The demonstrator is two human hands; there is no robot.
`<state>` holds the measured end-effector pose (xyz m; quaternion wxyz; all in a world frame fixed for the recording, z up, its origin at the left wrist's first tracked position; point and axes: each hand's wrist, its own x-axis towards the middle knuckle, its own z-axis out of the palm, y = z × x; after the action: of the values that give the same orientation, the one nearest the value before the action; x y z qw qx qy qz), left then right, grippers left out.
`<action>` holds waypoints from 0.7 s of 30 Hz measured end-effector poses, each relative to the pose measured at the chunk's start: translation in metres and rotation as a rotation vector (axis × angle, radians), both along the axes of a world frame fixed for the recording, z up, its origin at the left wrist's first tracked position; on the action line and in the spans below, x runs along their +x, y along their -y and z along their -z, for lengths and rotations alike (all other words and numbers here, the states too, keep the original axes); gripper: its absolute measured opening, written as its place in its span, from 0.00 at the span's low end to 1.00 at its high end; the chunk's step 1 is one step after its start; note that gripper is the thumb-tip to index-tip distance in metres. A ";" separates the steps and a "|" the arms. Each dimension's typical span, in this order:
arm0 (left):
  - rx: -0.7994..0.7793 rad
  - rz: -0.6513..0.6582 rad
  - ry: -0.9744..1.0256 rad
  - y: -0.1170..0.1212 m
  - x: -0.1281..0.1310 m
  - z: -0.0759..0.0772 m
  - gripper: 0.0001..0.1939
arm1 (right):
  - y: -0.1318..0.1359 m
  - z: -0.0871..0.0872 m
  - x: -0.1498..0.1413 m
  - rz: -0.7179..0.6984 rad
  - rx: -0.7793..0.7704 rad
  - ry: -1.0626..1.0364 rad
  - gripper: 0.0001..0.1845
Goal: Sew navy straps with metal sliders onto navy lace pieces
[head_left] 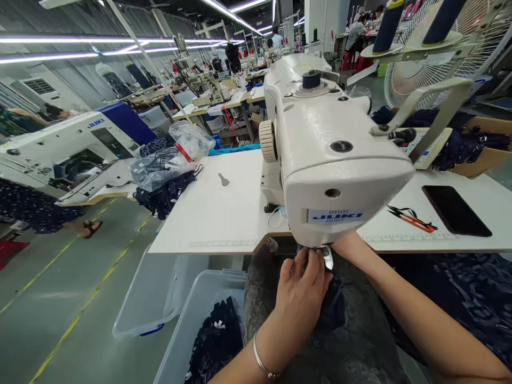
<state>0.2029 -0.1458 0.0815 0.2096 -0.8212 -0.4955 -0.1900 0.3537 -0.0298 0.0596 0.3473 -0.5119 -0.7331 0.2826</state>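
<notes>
The white JUKI sewing machine (340,181) stands right in front of me. My left hand (302,290), a silver bangle on its wrist, is just below the machine's head, fingers bent and closed on a piece of dark navy fabric (336,306). A shiny metal part (328,258) of the machine sits beside those fingertips. Reaching in from the right, my right hand (347,243) goes behind the machine's head. Its fingers are hidden there, so their hold does not show. The fabric hangs down over my lap.
Orange-handled thread snips (414,220) and a black phone (456,210) lie on the white table (232,213) at right. A small metal piece (223,180) lies at left. Below left, a clear plastic bin (216,280) contains dark pieces. Bagged navy items (164,170) sit beside another machine.
</notes>
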 end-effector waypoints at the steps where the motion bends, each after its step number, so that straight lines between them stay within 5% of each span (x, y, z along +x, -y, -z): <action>1: 0.011 0.008 -0.002 0.000 -0.001 0.001 0.17 | 0.001 -0.001 0.000 -0.003 0.003 0.000 0.12; 21: 0.035 0.002 -0.039 0.001 0.000 0.003 0.17 | -0.002 0.011 -0.001 -0.012 0.052 0.020 0.14</action>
<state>0.2024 -0.1463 0.0782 0.2333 -0.8215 -0.4871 -0.1825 0.3529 -0.0281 0.0487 0.3513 -0.5013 -0.7467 0.2603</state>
